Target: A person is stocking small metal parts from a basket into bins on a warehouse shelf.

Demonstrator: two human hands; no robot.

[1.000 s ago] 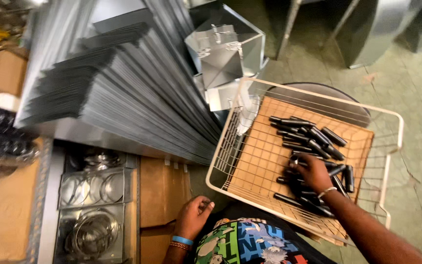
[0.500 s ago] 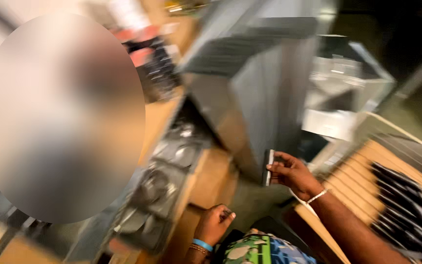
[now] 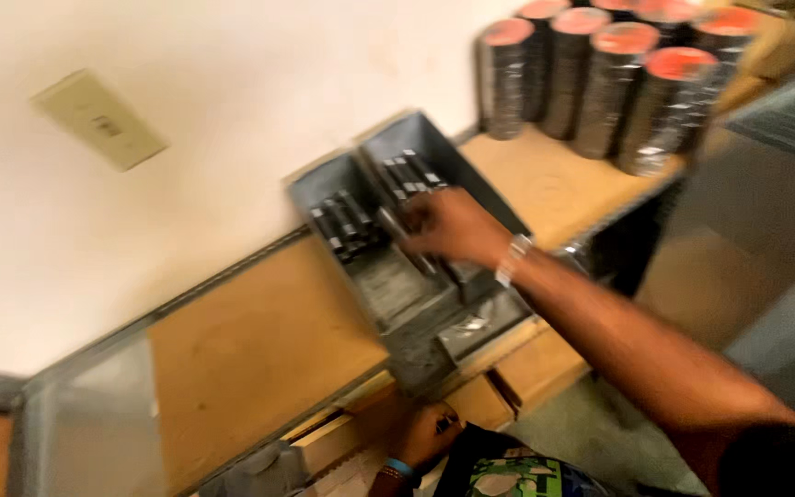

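A dark metal piece (image 3: 409, 241) is being held in the closed fingers of the right hand (image 3: 453, 225), over the right half of a grey metal box (image 3: 416, 304) on the wooden counter (image 3: 259, 340). Several such pieces (image 3: 347, 224) are already lying in both halves, so the filling is judged to be partly done. The left hand (image 3: 425, 433) is being kept low at the counter edge, curled around something small that cannot be made out.

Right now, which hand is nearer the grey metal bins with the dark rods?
The right hand. It reaches into the grey metal bins, right at the dark rods. The left hand sits low by the shelf's front edge, below the bins.
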